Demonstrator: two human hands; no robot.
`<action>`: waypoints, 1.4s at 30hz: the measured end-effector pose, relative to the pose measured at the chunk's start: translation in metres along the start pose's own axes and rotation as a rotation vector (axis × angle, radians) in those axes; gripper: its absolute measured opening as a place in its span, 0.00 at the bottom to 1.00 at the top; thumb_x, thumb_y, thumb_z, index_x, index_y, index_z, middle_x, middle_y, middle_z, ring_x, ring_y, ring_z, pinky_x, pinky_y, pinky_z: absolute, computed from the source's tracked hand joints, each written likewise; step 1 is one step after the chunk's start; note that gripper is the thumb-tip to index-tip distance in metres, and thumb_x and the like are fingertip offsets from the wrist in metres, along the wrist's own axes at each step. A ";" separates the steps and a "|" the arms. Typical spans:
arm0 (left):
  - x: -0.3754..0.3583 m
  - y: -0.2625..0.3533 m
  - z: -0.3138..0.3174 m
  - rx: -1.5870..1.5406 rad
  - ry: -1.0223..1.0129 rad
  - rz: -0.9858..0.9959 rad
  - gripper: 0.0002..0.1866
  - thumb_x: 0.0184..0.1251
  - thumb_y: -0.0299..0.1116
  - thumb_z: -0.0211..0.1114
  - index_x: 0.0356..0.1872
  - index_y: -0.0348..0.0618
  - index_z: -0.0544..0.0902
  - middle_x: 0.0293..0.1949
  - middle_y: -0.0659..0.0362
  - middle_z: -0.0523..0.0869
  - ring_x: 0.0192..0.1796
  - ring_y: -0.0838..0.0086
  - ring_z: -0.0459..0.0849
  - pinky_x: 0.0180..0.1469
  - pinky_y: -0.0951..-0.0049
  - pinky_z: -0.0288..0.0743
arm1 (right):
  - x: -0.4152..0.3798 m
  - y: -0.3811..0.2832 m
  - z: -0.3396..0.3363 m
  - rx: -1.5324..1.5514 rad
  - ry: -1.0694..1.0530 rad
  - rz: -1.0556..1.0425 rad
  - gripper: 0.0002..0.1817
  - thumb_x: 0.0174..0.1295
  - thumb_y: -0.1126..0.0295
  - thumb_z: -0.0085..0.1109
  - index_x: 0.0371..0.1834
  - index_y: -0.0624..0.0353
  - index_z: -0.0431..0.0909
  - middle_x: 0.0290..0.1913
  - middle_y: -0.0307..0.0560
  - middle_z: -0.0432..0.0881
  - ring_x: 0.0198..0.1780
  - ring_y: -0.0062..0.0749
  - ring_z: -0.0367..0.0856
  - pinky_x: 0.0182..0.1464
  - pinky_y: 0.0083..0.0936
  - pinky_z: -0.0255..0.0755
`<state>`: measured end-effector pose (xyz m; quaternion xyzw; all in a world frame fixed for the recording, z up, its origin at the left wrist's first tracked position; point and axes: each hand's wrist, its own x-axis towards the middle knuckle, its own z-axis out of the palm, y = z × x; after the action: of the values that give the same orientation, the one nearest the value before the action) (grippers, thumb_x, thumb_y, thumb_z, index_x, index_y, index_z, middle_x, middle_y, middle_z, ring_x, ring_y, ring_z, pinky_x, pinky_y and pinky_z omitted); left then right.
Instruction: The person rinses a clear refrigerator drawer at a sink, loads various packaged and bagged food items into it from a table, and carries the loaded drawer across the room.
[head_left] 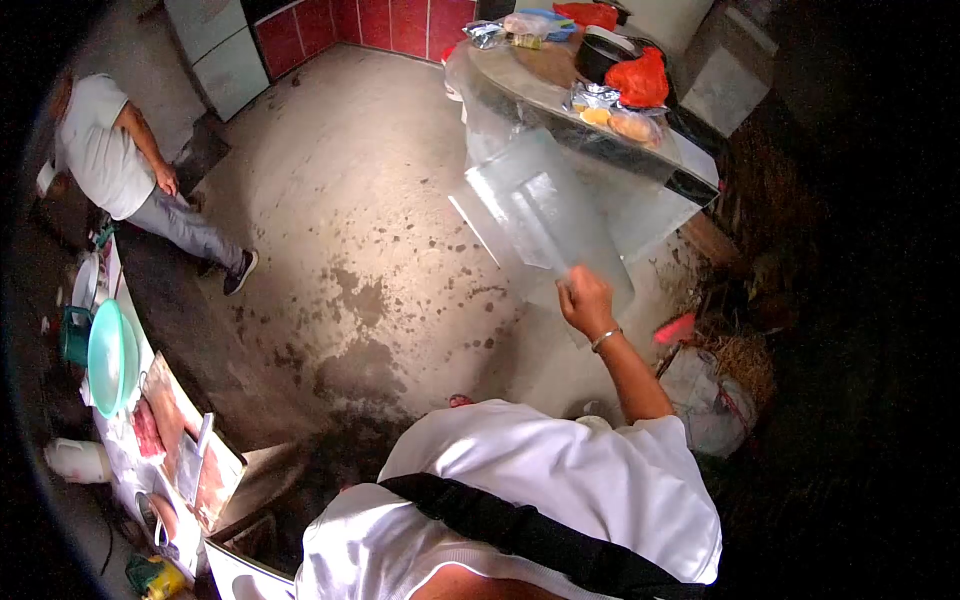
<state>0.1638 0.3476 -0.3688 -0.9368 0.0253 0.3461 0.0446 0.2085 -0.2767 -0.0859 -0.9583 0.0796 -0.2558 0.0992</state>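
My right hand [588, 302], with a bracelet at the wrist, is closed on the lower edge of a translucent plastic sheet [560, 205]. The sheet hangs in front of me over the floor, its upper part close to the round glass-edged table [510, 85]. Light glints off its surface. My left hand and forearm do not show; only the white shirt is seen on that side.
Red bags [638, 78], a dark pot [603, 52] and food packets stand on the table. At left a person [110, 150] sits or leans. A counter at lower left holds a green basin [112, 358] and a cutting board [222, 480]. The floor [400, 160] has wet spots.
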 end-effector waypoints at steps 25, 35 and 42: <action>0.044 -0.026 0.005 -0.010 0.005 -0.053 0.19 0.63 0.41 0.48 0.52 0.41 0.70 0.52 0.57 0.71 0.55 0.64 0.68 0.54 0.61 0.57 | -0.202 0.103 0.026 -0.411 -0.352 1.451 0.18 0.50 0.62 0.53 0.43 0.58 0.71 0.43 0.57 0.81 0.45 0.52 0.80 0.46 0.42 0.73; 0.056 -0.030 0.006 0.001 0.009 -0.051 0.16 0.63 0.37 0.49 0.48 0.42 0.72 0.49 0.58 0.73 0.51 0.66 0.71 0.50 0.63 0.61 | -0.212 0.121 0.031 -0.391 -0.176 1.446 0.18 0.48 0.63 0.55 0.41 0.61 0.71 0.38 0.60 0.81 0.41 0.55 0.80 0.45 0.44 0.73; 0.067 -0.033 0.009 0.016 0.021 -0.042 0.14 0.63 0.35 0.49 0.46 0.42 0.74 0.46 0.59 0.75 0.48 0.67 0.73 0.47 0.64 0.64 | -0.185 0.115 0.036 -0.349 -0.124 1.333 0.16 0.48 0.63 0.53 0.39 0.60 0.72 0.37 0.62 0.81 0.41 0.56 0.80 0.44 0.45 0.72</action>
<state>0.2111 0.3801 -0.4173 -0.9404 0.0090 0.3348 0.0591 0.0569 -0.3452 -0.2310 -0.7198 0.6857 -0.0685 0.0837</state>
